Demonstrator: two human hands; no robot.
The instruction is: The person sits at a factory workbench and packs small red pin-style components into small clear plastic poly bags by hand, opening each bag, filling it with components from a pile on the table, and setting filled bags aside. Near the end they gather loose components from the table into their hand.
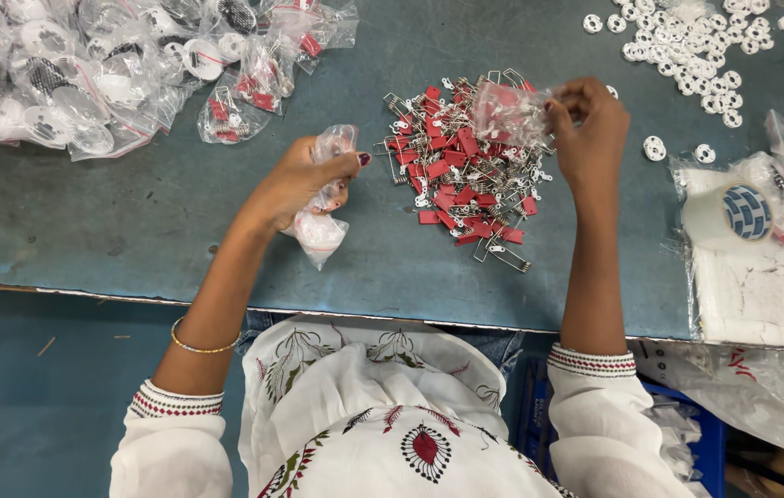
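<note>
My left hand point(304, 180) grips a small clear plastic bag point(320, 231) with a white round part inside, held just above the blue-grey table point(134, 221). My right hand point(588, 124) pinches another small clear bag point(507, 112) with red and metal pieces in it. That bag hangs over the far edge of a pile of red tags and metal wire clips point(461, 171), which lies between my two hands.
Several filled clear bags point(88, 74) are heaped at the far left. Loose white ring parts point(696, 55) lie at the far right. A tape roll point(733, 214) rests on a stack of white sheets and bags point(760, 286) at the right edge.
</note>
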